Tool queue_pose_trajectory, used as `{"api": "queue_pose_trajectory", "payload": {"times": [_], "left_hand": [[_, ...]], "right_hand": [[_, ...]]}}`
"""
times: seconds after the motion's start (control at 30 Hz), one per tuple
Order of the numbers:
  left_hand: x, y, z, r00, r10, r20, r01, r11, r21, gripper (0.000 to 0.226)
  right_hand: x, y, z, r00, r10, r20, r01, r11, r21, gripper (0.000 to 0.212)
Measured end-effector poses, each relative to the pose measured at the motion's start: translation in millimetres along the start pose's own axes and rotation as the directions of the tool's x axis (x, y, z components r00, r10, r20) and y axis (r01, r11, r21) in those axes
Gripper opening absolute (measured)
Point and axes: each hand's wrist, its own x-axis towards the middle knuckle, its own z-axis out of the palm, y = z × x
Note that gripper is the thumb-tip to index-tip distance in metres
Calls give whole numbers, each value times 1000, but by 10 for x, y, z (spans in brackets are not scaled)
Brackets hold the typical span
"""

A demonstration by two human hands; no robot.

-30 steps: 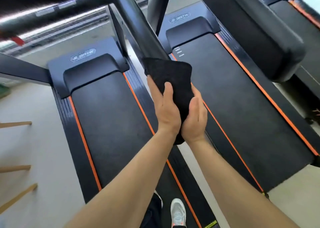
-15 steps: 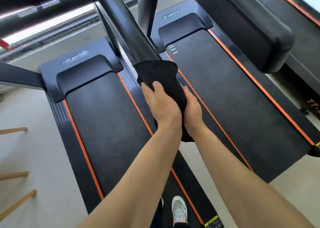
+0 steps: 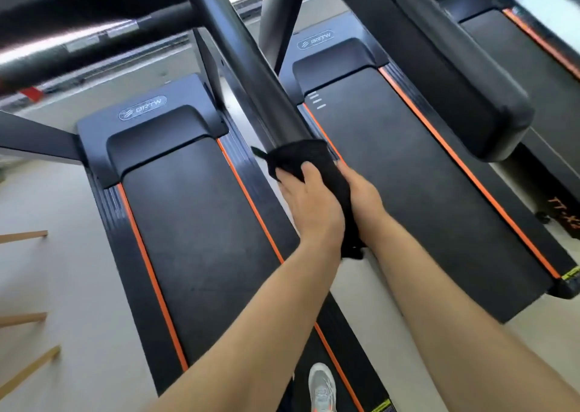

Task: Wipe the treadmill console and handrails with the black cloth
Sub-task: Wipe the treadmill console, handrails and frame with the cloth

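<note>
Wrapping the black cloth (image 3: 317, 160) around the end of the handrail (image 3: 251, 66)

I am watching both hands closing on the cloth from either side: the left hand (image 3: 309, 206) is curling its fingers over the top, the right hand (image 3: 361, 192) is pressing in from the far side, so the rail's lower end is sitting inside the fabric. The cloth is looking soft, light and limp, a tail hanging below the wrists, so I judge it is needing a full-palm grip around the stiff, smooth, glossy rail rather than a fingertip pinch.
</note>
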Motion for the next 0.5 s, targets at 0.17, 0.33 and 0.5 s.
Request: {"api": "queue_pose_trajectory", "payload": {"times": [0.17, 0.33, 0.5], "left_hand": [[109, 11, -148, 997, -28, 73, 30, 999, -27, 62], [-8, 157, -670, 986, -102, 131, 67, 967, 247, 25], [-14, 585, -1323, 969, -1, 248, -54, 976, 213, 17]], "right_hand": [[-685, 86, 216, 987, -99, -129, 70, 975, -210, 36], [-687, -182, 335, 952, -270, -145, 155, 834, -530, 46], [-759, -438, 449, 906, -422, 30, 234, 441, -867, 52]]}}
